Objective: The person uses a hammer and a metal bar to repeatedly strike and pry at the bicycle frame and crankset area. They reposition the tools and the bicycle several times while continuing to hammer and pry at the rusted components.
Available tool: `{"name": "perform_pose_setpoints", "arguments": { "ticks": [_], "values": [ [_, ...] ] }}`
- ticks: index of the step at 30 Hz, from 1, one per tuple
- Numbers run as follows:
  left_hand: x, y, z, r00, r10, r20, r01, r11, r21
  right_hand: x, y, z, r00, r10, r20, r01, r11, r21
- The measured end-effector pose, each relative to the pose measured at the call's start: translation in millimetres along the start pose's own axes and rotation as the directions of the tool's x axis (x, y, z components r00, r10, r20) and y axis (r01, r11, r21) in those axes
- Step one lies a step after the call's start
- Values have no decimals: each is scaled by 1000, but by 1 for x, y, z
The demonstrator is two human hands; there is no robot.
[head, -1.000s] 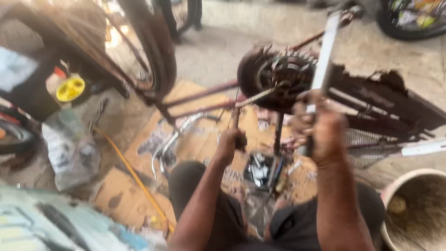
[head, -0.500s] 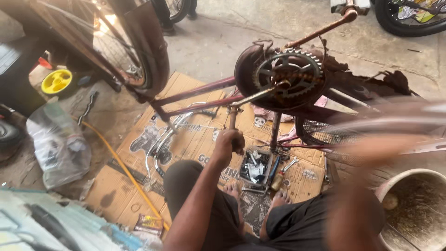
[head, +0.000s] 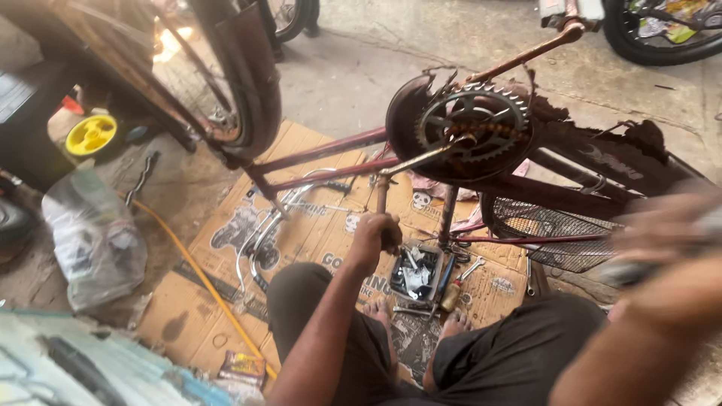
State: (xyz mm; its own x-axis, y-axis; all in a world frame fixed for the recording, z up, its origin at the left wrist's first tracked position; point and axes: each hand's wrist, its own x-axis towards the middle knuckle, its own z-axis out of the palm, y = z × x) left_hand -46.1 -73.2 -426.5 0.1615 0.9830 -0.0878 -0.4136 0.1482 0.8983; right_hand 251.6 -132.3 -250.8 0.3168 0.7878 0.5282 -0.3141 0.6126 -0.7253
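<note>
Cardboard floor (head: 226, 301); pedal (head: 382, 197) above left hand (head: 376, 234), seemingly.

Frame tubes (head: 331, 154) and chainring (head: 472, 134) block above; cardboard (head: 226, 248) (left side) lies open.

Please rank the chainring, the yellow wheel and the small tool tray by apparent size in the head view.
1. chainring
2. small tool tray; 3. yellow wheel: these look close, and the tray lies nearer, so their order is unsure.

The person wears dark, loose trousers (head: 511, 353) over both knees. Both forearms are bare, with no sleeves, gloves, watch or rings showing on the left hand (head: 376, 237). The feet (head: 453, 325) are bare.
</note>
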Motion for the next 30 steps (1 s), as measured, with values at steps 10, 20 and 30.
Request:
{"name": "perform_pose_setpoints", "arguments": {
  "ticks": [10, 20, 30],
  "values": [
    [-5, 9, 4, 995, -19, -98, 13, 998, -60, -37, 108, 111, 449, 849, 277, -869, 488, -87],
    [-7, 8, 4, 998, -40, -56, 41, 999, 21, -46, 50, 80, 784, 563, 262, -588, 808, 25],
    [6, -15, -9, 1000, -7, -16, 6, 1000, -31, 5, 18, -12, 996, -76, -43, 76, 997, 6]
  ]
}}
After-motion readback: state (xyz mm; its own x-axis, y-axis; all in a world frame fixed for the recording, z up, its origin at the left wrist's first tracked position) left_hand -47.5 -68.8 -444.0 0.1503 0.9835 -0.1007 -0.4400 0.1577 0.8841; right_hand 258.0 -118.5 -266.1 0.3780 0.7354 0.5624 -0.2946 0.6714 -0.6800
